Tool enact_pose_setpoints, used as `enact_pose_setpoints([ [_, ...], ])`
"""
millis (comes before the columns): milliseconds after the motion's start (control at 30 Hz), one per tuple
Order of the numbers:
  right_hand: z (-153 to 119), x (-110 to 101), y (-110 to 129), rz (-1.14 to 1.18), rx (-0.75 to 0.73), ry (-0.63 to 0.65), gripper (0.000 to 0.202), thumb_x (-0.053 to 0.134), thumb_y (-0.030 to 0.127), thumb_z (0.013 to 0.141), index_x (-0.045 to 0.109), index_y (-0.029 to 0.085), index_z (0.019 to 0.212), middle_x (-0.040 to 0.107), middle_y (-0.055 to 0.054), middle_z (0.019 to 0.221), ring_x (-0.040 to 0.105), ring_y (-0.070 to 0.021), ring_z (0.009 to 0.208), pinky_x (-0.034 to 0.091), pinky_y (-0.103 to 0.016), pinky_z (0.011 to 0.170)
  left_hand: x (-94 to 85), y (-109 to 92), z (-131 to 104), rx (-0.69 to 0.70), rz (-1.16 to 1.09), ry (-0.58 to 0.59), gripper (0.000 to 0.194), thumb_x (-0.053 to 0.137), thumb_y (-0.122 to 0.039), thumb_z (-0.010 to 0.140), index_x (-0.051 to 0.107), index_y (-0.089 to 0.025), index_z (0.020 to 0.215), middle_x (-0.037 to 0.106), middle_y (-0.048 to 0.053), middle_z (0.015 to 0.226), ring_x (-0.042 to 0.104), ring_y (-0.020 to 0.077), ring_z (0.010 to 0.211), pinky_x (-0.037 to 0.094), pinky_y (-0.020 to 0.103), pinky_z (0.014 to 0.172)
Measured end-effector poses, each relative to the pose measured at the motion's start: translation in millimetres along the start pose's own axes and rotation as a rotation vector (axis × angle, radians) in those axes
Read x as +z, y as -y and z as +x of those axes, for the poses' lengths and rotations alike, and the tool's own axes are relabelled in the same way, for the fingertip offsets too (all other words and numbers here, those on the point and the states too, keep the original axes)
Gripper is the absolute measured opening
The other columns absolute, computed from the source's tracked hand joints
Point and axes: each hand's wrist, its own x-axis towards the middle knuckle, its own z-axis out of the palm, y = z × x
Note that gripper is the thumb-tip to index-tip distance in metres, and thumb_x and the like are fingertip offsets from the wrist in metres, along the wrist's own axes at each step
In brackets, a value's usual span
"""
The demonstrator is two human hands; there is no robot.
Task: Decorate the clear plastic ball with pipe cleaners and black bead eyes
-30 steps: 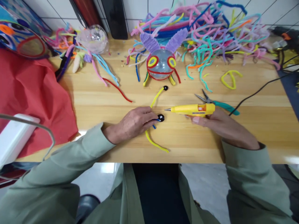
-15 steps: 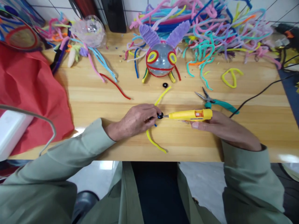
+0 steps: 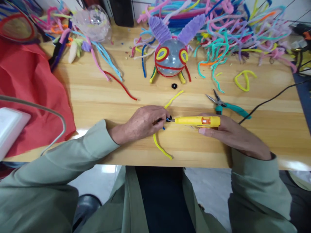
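Note:
My left hand [image 3: 148, 122] is closed in a pinch on a small black round piece [image 3: 168, 119], mostly hidden by the fingertips. My right hand [image 3: 233, 134] wraps round a yellow glue gun [image 3: 194, 121], whose metal nozzle points left and meets or nearly meets that piece. Beneath my left hand runs a yellow pipe cleaner [image 3: 161, 150], its two ends showing above and below. A short blue tip [image 3: 163, 128] pokes out beside the fingers. Farther back lies a shiny black bead-like piece [image 3: 174, 86], in front of a clear ball figure [image 3: 171, 60] with purple ears and red-and-yellow eyes.
Teal-handled pliers [image 3: 233, 108] lie beyond my right hand, near a black cord [image 3: 264, 101]. Tangled pipe cleaners [image 3: 218, 42] heap along the back. A red pipe cleaner [image 3: 121, 86] and red cloth [image 3: 36, 97] are on the left. A bent yellow pipe cleaner [image 3: 245, 81] rests at right.
The view has shifted slightly. The glue gun has rolled a little in my right hand, its nozzle still at the black piece. My left hand keeps its pinch.

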Motion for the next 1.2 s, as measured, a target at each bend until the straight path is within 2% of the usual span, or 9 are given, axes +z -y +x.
enact_pose_setpoints([
  [300,0.8,2.3,-1.5,-0.052,-0.034,0.008,0.044,0.070,0.067,0.094,0.066,0.024,0.090,0.064,-0.002,0.083,0.058,-0.0222,0.077,0.048,-0.033,0.067,-1.7,-0.8,0.2,-0.014,0.010,0.014,0.014,0.059,-0.013,0.100,0.067,-0.021,0.091,0.081,0.006,0.097,0.077,0.0188,0.091,0.062,0.031,0.084],
  [500,-0.1,3.9,2.3,-0.058,0.006,-0.008,0.047,0.070,0.071,0.092,0.067,0.024,0.092,0.066,-0.002,0.083,0.059,-0.0228,0.076,0.049,-0.033,0.066,-1.6,0.1,0.3,-0.021,0.018,0.033,0.014,0.059,-0.014,0.101,0.068,-0.021,0.094,0.081,0.006,0.098,0.077,0.0190,0.091,0.061,0.031,0.082],
  [867,1.3,2.6,-0.1,-0.143,-0.075,0.010,0.045,0.066,0.068,0.098,0.066,0.023,0.091,0.062,-0.001,0.082,0.058,-0.0215,0.075,0.047,-0.034,0.068,-1.8,-0.2,0.6,-0.027,0.001,0.019,0.014,0.060,-0.014,0.100,0.070,-0.021,0.095,0.082,0.006,0.098,0.077,0.0190,0.090,0.061,0.031,0.083],
  [1200,1.9,2.8,-0.3,-0.157,-0.076,0.011,0.045,0.064,0.068,0.098,0.066,0.023,0.095,0.066,-0.003,0.086,0.061,-0.0224,0.077,0.050,-0.034,0.070,-2.1,0.2,0.1,-0.024,0.005,0.023,0.013,0.060,-0.014,0.101,0.070,-0.020,0.095,0.082,0.006,0.099,0.077,0.0184,0.089,0.062,0.030,0.083],
])
